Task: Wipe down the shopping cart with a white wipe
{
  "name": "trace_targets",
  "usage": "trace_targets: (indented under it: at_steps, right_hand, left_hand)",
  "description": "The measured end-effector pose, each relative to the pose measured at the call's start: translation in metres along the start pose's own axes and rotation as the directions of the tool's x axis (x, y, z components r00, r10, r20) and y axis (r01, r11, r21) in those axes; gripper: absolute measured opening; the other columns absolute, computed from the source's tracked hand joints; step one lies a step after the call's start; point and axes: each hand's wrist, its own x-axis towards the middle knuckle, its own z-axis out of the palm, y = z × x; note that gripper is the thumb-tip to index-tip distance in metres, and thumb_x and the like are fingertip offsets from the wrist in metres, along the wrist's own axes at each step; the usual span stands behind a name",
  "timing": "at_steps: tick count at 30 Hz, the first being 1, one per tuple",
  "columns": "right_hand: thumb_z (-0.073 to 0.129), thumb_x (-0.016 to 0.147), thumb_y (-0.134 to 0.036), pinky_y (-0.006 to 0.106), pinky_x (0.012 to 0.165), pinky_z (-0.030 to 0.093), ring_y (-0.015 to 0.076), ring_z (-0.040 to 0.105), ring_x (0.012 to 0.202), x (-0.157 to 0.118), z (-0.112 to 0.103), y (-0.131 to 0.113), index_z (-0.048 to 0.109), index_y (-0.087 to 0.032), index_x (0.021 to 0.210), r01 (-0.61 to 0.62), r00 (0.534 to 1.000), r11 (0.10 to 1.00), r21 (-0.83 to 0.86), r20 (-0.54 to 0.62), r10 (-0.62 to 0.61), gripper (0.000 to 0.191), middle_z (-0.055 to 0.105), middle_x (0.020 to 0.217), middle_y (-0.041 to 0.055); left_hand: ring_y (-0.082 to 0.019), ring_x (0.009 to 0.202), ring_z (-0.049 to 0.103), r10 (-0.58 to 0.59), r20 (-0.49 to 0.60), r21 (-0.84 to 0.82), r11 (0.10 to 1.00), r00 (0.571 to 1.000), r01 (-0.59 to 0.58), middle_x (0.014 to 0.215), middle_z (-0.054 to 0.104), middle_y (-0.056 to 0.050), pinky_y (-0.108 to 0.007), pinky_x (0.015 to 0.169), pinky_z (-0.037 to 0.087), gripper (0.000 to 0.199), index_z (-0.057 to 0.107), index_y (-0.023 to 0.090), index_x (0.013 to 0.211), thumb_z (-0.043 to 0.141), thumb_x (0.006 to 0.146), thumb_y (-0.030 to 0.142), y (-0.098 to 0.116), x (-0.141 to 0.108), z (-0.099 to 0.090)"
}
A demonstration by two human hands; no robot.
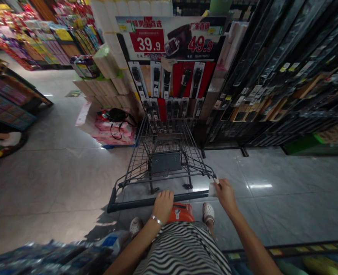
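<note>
The grey wire shopping cart (pixel 166 166) stands right before me, and its basket looks bare. My left hand (pixel 163 204), with a silver bracelet at the wrist, is closed over the middle of the dark cart handle (pixel 137 205). At the handle's right end, my right hand (pixel 225 193) pinches a thin white piece, like a tissue (pixel 212 190). It hangs over the handle's end there. An orange object (pixel 182 213) with a white mark is partly hidden between the handle and my striped clothing.
A belt display rack (pixel 174 72) with price signs faces the cart. Pink packs (pixel 114 128) with a black bag (pixel 117 115) on top sit to its left. Dark wrapped goods (pixel 272 76) hang at the right. Snack shelves (pixel 48 38) stand far left. Blue plastic-wrapped goods (pixel 51 259) lie lower left.
</note>
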Motion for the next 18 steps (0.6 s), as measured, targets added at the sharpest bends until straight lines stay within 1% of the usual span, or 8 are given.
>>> trace_targets:
  at_steps: [2,4,7,9,12,15,18]
  right_hand:
    - [0.034,0.090,-0.041,0.032,0.070,0.043,0.0213,0.054,0.072,0.011,0.004,-0.005,0.065,-0.015,0.081,0.010,1.000,1.000,-0.018,0.000,-0.010,0.042,0.059,0.075,0.0103]
    - [0.034,0.090,-0.042,0.032,0.070,0.042,0.0208,0.054,0.071,0.025,0.007,-0.009,0.064,-0.016,0.078,0.004,1.000,1.000,-0.002,-0.002,-0.004,0.042,0.060,0.074,0.0099]
    - [0.037,0.088,-0.046,0.030,0.066,0.041,0.0192,0.053,0.065,0.042,0.010,-0.015,0.064,-0.017,0.073,-0.050,0.999,0.996,0.067,0.001,0.050,0.043,0.060,0.067,0.0080]
    - [0.038,0.087,-0.049,0.029,0.063,0.041,0.0188,0.053,0.062,0.046,0.011,-0.016,0.063,-0.018,0.068,-0.086,0.996,0.992,0.088,-0.004,0.087,0.044,0.059,0.062,0.0073]
    - [0.036,0.085,-0.054,0.029,0.060,0.040,0.0188,0.052,0.059,0.038,0.010,-0.013,0.057,-0.019,0.058,-0.101,0.994,0.991,0.085,-0.019,0.103,0.049,0.058,0.059,0.0076]
    - [0.033,0.085,-0.058,0.030,0.059,0.039,0.0177,0.050,0.056,0.017,0.006,-0.005,0.048,-0.021,0.051,-0.106,0.994,0.991,0.082,-0.034,0.109,0.052,0.056,0.059,0.0071]
    - [0.037,0.083,-0.061,0.028,0.056,0.038,0.0162,0.050,0.055,-0.004,0.004,0.004,0.044,-0.022,0.048,-0.105,0.994,0.991,0.078,-0.011,0.106,0.052,0.054,0.059,0.0052]
  left_hand:
    - [-0.018,0.091,0.054,0.045,0.003,-0.020,0.999,0.999,-0.045,0.098,0.059,-0.006,-0.033,0.082,0.041,0.043,0.046,0.017,0.125,0.045,0.083,0.009,0.009,0.005,-0.001]
    - [-0.018,0.092,0.054,0.053,0.004,-0.039,0.998,0.999,-0.053,0.100,0.059,-0.006,-0.033,0.083,0.041,0.046,0.042,0.018,0.130,0.050,0.084,0.017,0.018,0.009,0.000]
    - [-0.020,0.091,0.055,0.027,0.012,-0.055,0.998,1.000,-0.026,0.098,0.059,-0.007,-0.033,0.080,0.042,0.039,0.048,0.017,0.122,0.054,0.084,0.028,0.024,0.013,0.001]
    - [-0.020,0.090,0.056,0.025,0.022,-0.059,0.998,0.999,-0.023,0.095,0.060,-0.006,-0.032,0.078,0.042,0.032,0.053,0.017,0.113,0.057,0.084,0.030,0.022,0.014,0.002]
    - [-0.019,0.086,0.056,0.028,0.036,-0.052,0.998,0.999,-0.027,0.090,0.060,-0.006,-0.031,0.074,0.042,0.027,0.055,0.018,0.105,0.059,0.082,0.031,0.018,0.014,0.002]
    - [-0.019,0.084,0.057,0.032,0.045,-0.039,0.999,0.998,-0.030,0.088,0.060,-0.005,-0.030,0.073,0.042,0.025,0.055,0.018,0.102,0.062,0.080,0.028,0.015,0.012,0.001]
    - [-0.019,0.084,0.057,0.028,0.051,-0.033,0.999,0.998,-0.026,0.087,0.059,-0.005,-0.031,0.072,0.042,0.023,0.055,0.018,0.100,0.062,0.079,0.026,0.012,0.010,0.001]
